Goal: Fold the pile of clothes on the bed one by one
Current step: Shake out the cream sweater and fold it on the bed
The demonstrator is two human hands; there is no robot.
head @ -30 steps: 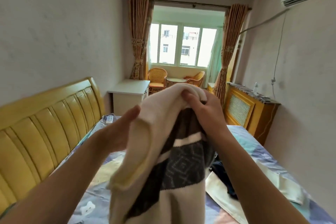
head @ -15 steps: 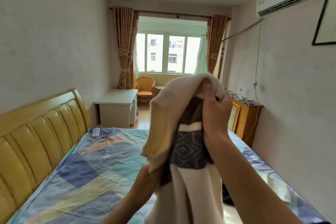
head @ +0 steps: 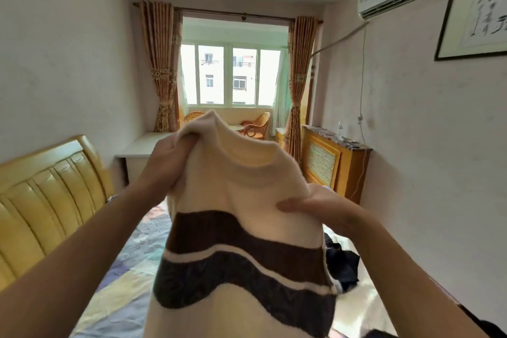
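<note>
A cream sweater (head: 241,241) with dark brown wavy bands hangs in the air in front of me, neckline up. My left hand (head: 167,162) grips its left shoulder, fingers bunched in the knit. My right hand (head: 321,208) pinches the right shoulder, thumb pressed on the front. The sweater's lower part runs out of the frame at the bottom. Below lies the bed (head: 129,269) with a patchwork sheet. A dark garment (head: 343,266) lies on the bed to the right, partly hidden by the sweater.
A yellow padded headboard (head: 44,200) stands at the left. A white desk (head: 137,151) is at the far left, and a wooden radiator cabinet (head: 332,162) lines the right wall. Wicker chairs (head: 258,123) sit by the window.
The sweater was bunched and held high mainly by my right hand; now both hands hold it by the shoulders, spread out with the neckline showing. My left hand rose from underneath to the left shoulder.
</note>
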